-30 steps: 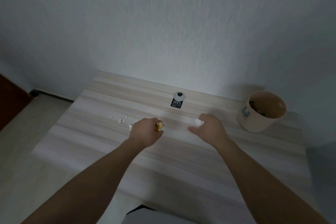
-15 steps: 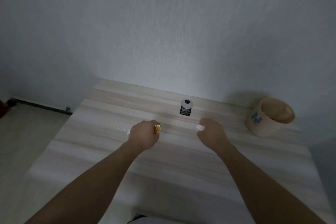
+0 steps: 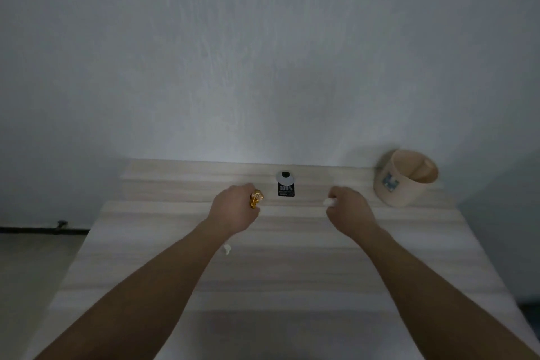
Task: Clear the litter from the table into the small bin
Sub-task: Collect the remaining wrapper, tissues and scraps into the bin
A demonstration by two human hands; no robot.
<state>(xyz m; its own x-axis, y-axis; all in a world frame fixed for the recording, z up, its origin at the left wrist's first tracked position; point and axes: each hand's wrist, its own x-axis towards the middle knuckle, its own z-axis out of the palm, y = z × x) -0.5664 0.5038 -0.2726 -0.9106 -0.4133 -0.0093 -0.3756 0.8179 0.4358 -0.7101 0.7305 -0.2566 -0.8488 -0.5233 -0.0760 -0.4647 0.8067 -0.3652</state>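
My left hand [image 3: 236, 211] grips a crumpled gold foil wrapper [image 3: 256, 198] above the middle of the pale wood table [image 3: 292, 272]. My right hand [image 3: 349, 210] pinches a small white paper scrap [image 3: 329, 202] in curled fingers. Between the two hands, toward the wall, a black tag [image 3: 286, 187] printed "100%" lies flat on the table. The small beige bin [image 3: 404, 181] stands at the back right corner, right of my right hand. One white scrap [image 3: 226, 249] lies on the table beside my left forearm.
A grey wall rises right behind the table's far edge. The floor and a dark skirting strip [image 3: 43, 230] show at the left. The table's left and right edges drop off close to my forearms.
The view has tilted up and shifted. Both hands, still holding their litter, have moved toward the far edge, nearer the black tag. The white crumbs seen at the left are now behind my left arm.
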